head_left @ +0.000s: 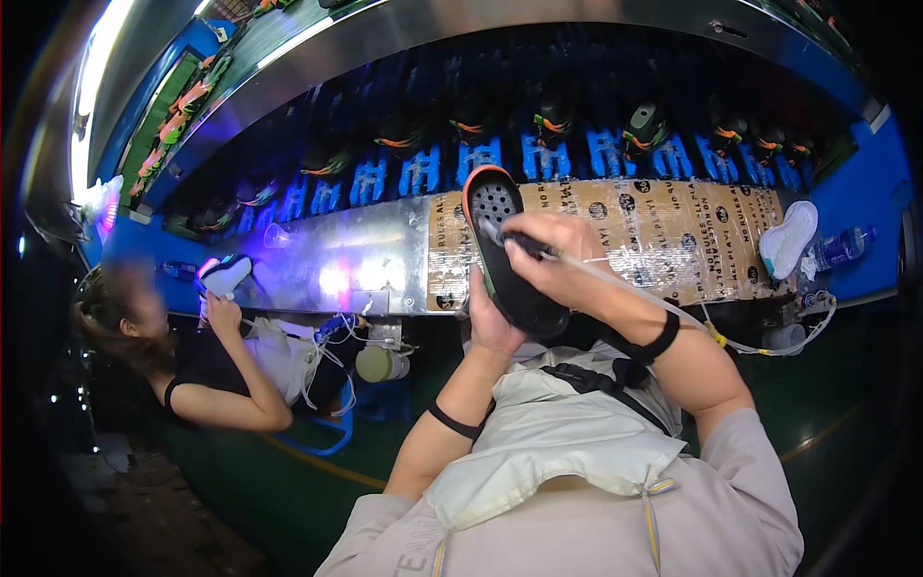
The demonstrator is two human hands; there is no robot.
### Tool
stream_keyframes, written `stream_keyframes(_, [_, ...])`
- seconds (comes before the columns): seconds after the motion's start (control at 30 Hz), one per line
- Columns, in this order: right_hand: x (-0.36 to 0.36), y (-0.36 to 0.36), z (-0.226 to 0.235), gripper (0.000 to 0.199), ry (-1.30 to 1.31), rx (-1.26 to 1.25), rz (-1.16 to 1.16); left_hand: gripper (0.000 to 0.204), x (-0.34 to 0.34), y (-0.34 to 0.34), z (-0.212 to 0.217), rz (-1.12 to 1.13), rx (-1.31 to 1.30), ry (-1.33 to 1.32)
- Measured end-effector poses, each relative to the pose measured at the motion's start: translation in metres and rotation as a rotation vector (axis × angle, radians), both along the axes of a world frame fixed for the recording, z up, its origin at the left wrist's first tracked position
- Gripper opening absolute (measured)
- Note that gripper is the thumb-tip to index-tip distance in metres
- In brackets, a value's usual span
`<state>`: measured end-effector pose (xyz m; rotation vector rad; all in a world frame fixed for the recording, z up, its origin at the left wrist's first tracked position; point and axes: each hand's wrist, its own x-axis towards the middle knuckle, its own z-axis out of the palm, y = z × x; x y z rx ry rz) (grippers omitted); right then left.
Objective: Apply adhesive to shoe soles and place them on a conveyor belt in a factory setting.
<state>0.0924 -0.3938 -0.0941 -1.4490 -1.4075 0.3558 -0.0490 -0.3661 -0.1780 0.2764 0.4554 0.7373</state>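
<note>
In front of my body, my left hand [492, 319] grips a dark shoe sole [510, 279] from beneath, its fingers mostly hidden behind it. The sole has an orange rim at its far end and a grey area dotted with holes. My right hand [558, 252] is closed around the black handle of a brush [525, 241], whose pale tip meets the sole just below the holes. A clear thin hose [630, 287] trails from the brush along my right forearm.
Printed cardboard [663, 231] covers part of the metal bench [385, 260]. A white sole [790, 238] and a bottle [846, 247] lie at right. Behind, several shoes stand above blue racks [478, 156]. At left, a person [216, 361] holds a white shoe part beside a pot [382, 363].
</note>
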Motion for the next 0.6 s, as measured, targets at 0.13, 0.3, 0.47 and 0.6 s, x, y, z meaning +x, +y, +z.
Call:
stream_keyframes(0.13, [0.005,-0.017,0.043,0.019,-0.352,-0.460,0.397,0.065,-0.005,0.012,-0.017,0.042,0.100,0.023])
stream_keyframes(0.3, [0.006,-0.008,0.040,0.021,-0.103,-0.037,0.047,0.059,-0.005,0.010,-0.008,-0.045,0.142,-0.251])
stream_keyframes(0.47, [0.000,0.009,0.017,0.029,-0.239,0.245,-0.003,0.062,-0.004,-0.007,0.003,0.025,0.007,0.045])
stream_keyframes(0.6, [0.008,0.014,0.010,0.028,0.019,0.307,0.351,0.062,-0.011,0.004,0.003,0.006,0.093,-0.276])
